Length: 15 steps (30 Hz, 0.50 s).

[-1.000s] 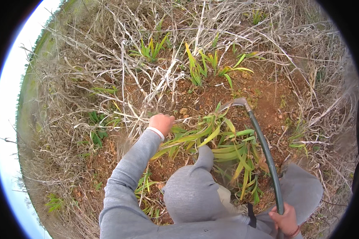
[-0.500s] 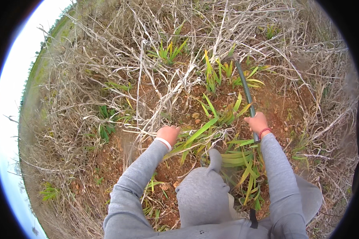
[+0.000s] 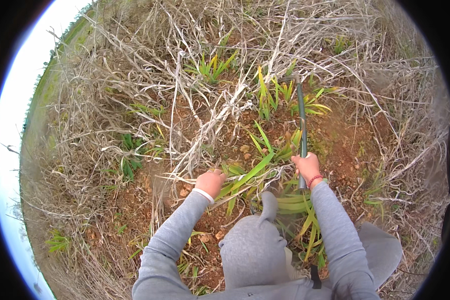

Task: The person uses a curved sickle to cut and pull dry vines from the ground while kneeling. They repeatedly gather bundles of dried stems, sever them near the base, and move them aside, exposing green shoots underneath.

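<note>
My right hand (image 3: 307, 168) is wrapped round the lower part of a dark green handle of a short-handled hoe (image 3: 302, 107). Its dark head (image 3: 288, 79) points left at the far end, partly lost among dry stalks and leaves. Lower and to the left, my left hand (image 3: 210, 183) is closed over a bunch of long leaves (image 3: 250, 175). Green blades stick out on its right side and dry strands on its left; its fingertips are hidden. Green and yellow plants (image 3: 266, 95) grow close beside the hoe's head.
Tangled dry grass (image 3: 205, 130) covers much of the slope, with reddish, stony soil (image 3: 342, 142) between. More leafy plants (image 3: 211, 67) stand farther off. A grey-clothed knee (image 3: 380, 245) and grey cloth (image 3: 252, 245) are close below my hands.
My right hand has shifted left and a little nearer, bringing the lower end of the handle with it, so the handle stands straighter. My left hand has dropped slightly, still closed.
</note>
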Each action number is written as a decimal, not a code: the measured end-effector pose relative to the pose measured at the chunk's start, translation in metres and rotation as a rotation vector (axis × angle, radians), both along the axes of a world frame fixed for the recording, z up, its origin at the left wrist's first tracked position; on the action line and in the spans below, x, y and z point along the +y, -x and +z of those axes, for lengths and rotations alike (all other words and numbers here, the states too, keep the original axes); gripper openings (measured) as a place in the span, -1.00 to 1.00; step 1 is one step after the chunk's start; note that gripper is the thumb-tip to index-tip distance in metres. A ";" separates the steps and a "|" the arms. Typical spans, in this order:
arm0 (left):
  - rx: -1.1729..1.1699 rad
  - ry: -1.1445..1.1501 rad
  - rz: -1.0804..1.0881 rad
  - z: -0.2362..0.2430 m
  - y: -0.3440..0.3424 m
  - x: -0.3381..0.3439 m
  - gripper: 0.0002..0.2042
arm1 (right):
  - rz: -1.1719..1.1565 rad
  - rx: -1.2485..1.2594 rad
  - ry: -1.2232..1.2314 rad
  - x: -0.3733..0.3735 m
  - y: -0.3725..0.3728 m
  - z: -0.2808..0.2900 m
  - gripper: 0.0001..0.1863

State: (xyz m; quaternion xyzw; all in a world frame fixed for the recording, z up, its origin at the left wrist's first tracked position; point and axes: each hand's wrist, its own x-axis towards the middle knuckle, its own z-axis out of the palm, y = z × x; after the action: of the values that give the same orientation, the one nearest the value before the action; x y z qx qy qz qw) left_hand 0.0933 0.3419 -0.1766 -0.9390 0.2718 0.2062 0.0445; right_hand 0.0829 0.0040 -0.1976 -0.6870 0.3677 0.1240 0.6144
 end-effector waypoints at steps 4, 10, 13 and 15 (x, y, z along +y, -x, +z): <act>0.025 -0.001 -0.011 -0.005 0.003 -0.002 -0.81 | 0.002 -0.005 -0.129 0.013 0.009 0.001 -0.83; 0.022 -0.025 -0.109 -0.006 -0.011 -0.012 -0.82 | 0.107 -0.022 -0.149 0.017 0.006 0.010 -0.83; 0.022 -0.049 -0.151 -0.014 -0.034 -0.030 -0.81 | 0.107 -0.042 -0.187 0.018 0.018 0.019 -0.84; -0.004 -0.011 -0.181 -0.022 -0.056 -0.042 -0.76 | 0.083 -0.049 -0.190 0.020 0.031 0.026 -0.86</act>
State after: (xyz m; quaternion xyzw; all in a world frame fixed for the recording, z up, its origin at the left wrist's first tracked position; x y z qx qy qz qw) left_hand 0.1489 0.2994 -0.1991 -0.9108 0.3541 0.2009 0.0688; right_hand 0.0518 0.0236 -0.1711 -0.6430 0.3104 0.1670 0.6799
